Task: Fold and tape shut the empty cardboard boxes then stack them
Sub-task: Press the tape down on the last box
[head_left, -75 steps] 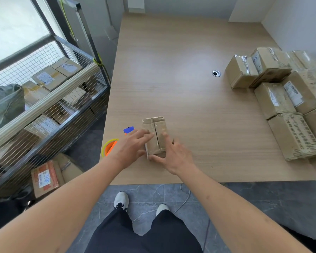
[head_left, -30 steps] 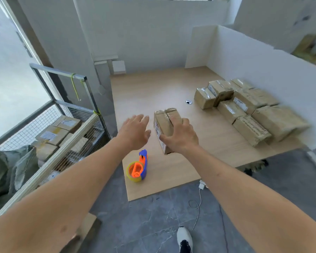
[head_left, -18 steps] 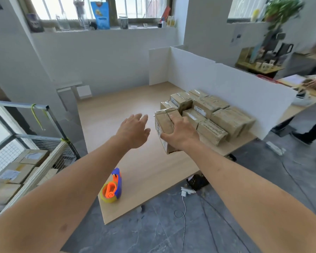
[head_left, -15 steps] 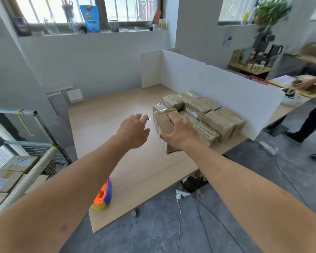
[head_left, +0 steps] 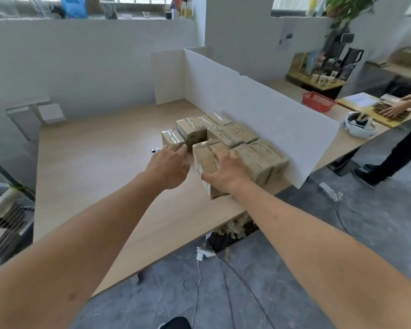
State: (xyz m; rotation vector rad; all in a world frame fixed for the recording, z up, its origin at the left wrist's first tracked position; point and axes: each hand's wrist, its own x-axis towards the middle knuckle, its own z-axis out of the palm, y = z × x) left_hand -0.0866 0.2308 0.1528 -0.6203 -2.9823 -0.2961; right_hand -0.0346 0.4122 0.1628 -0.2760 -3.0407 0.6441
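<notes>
- Held box (head_left: 205, 162), gripped by right hand (head_left: 226, 170): above table (head_left: 93, 167).
- Left hand (head_left: 169, 166): just left of grip, apart.
- Stacked boxes (head_left: 226, 136): behind and right of grip.
- Partition (head_left: 259, 110): behind those boxes.

Both forearms bare to the frame's edge; no sleeves, watch or rings seen. Left hand (head_left: 170, 166): ungloved, nails short. Right hand (head_left: 227, 170): ungloved. Dark shoe toe (head_left: 176, 323) at the bottom edge, white trim on its left side. Other clothing out of view.
</notes>
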